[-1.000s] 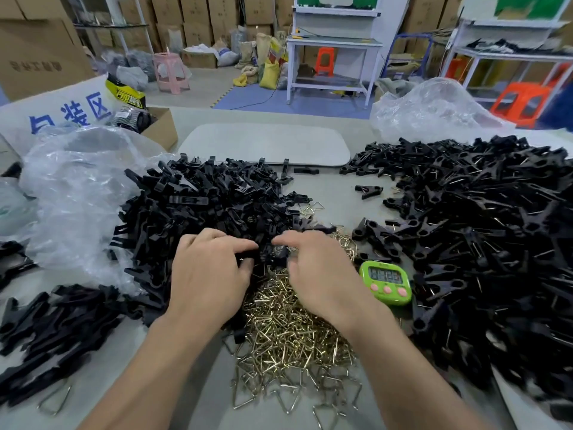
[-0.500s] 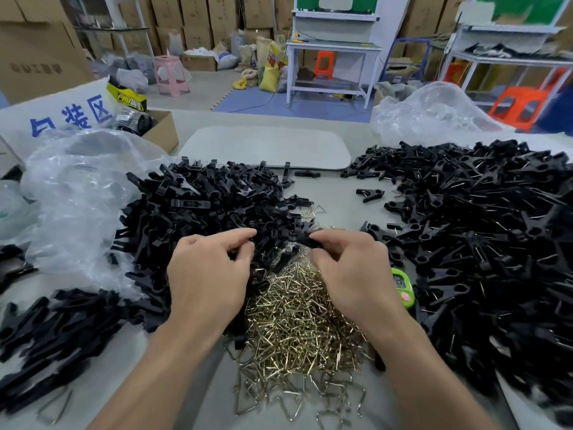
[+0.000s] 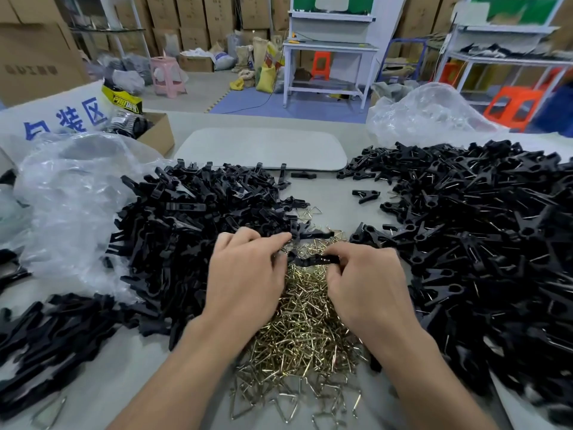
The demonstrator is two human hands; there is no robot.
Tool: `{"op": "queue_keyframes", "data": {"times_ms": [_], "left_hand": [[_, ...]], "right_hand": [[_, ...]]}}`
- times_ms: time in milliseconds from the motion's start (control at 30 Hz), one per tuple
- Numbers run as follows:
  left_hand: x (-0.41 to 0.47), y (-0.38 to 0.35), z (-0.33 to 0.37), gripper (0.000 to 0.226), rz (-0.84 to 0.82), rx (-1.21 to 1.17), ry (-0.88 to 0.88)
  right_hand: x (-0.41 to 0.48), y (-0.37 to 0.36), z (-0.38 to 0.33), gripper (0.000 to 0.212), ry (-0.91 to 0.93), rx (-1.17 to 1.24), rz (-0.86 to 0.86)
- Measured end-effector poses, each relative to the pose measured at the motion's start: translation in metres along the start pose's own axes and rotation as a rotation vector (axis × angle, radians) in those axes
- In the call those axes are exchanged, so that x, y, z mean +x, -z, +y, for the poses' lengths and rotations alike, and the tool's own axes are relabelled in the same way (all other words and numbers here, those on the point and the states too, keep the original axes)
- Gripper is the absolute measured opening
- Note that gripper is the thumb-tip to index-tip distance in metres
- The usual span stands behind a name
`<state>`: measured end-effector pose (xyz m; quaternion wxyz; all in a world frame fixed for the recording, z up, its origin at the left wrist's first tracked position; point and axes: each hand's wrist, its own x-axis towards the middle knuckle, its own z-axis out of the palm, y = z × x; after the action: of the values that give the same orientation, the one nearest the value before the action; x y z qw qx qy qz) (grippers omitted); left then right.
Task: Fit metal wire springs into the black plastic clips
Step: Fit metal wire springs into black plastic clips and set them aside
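Note:
A black plastic clip (image 3: 313,261) hangs between my two hands just above the heap of brass-coloured wire springs (image 3: 297,330). My left hand (image 3: 245,274) pinches its left end with curled fingers. My right hand (image 3: 366,283) grips its right end. Whether a spring sits in the clip is hidden by my fingers. A big pile of loose black clip parts (image 3: 192,225) lies to the left. Another large pile of black clips with wire showing in them (image 3: 483,243) fills the right.
Crumpled clear plastic bags lie at the left (image 3: 68,206) and back right (image 3: 428,113). A grey board (image 3: 263,152) lies behind the piles, and an open cardboard box (image 3: 155,131) at the back left. More black parts (image 3: 46,333) spread along the near left edge.
Both hands have drawn back toward me over the springs with the clip between them. My right hand now covers the green timer.

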<state>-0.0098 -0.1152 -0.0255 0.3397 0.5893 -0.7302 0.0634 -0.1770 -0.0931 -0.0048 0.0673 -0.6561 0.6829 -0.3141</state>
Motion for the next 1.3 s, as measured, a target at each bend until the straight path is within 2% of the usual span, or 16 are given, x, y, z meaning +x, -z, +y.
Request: {"op": "queue_keyframes", "data": {"times_ms": [100,267,400,500,567,700,767,867,967,1033,1167,1233,1300], "left_hand": [[0.000,-0.009,0.006,0.024,-0.105,0.035,0.008],[0.003,-0.013,0.000,0.050,-0.245,0.005,0.017],[0.001,-0.010,0.004,0.053,-0.200,-0.088,0.053],[-0.001,-0.006,0.004,0.051,-0.157,-0.170,0.065],[-0.002,-0.003,0.004,0.048,-0.155,-0.204,0.063],[-0.004,0.003,0.002,0.026,-0.145,-0.252,0.086],[-0.003,0.005,0.001,0.016,-0.141,-0.269,0.086],[-0.004,0.008,0.002,0.010,-0.141,-0.181,0.062],[-0.006,0.011,0.003,0.010,-0.068,-0.072,0.084],[-0.005,0.012,0.002,0.006,-0.083,-0.143,0.147],[0.000,0.014,-0.007,0.015,-0.196,-0.695,0.379],[0.001,0.018,-0.010,0.010,-0.191,-0.737,0.368],[0.001,0.020,-0.012,0.010,-0.161,-0.667,0.323]], "right_hand": [[0.001,0.001,0.003,0.030,-0.023,-0.062,-0.004],[0.000,0.001,0.000,0.027,0.070,-0.054,-0.037],[-0.002,0.002,-0.001,0.006,0.094,0.021,-0.006],[0.002,0.003,0.003,0.008,0.019,0.057,-0.101],[0.004,0.003,0.005,0.009,-0.020,0.074,-0.082],[0.005,0.004,0.004,0.012,-0.060,0.159,0.057],[0.006,0.004,0.004,0.011,-0.060,0.203,0.053],[0.004,0.002,0.004,0.007,-0.030,0.126,0.001],[0.003,0.002,0.003,0.004,-0.009,0.030,-0.002],[0.003,0.002,0.002,0.009,-0.032,0.159,-0.004],[0.004,0.003,-0.001,0.013,-0.081,0.299,0.012],[0.005,0.003,-0.001,0.009,-0.100,0.298,0.027],[0.005,0.003,0.000,0.012,-0.135,0.301,0.050]]}}
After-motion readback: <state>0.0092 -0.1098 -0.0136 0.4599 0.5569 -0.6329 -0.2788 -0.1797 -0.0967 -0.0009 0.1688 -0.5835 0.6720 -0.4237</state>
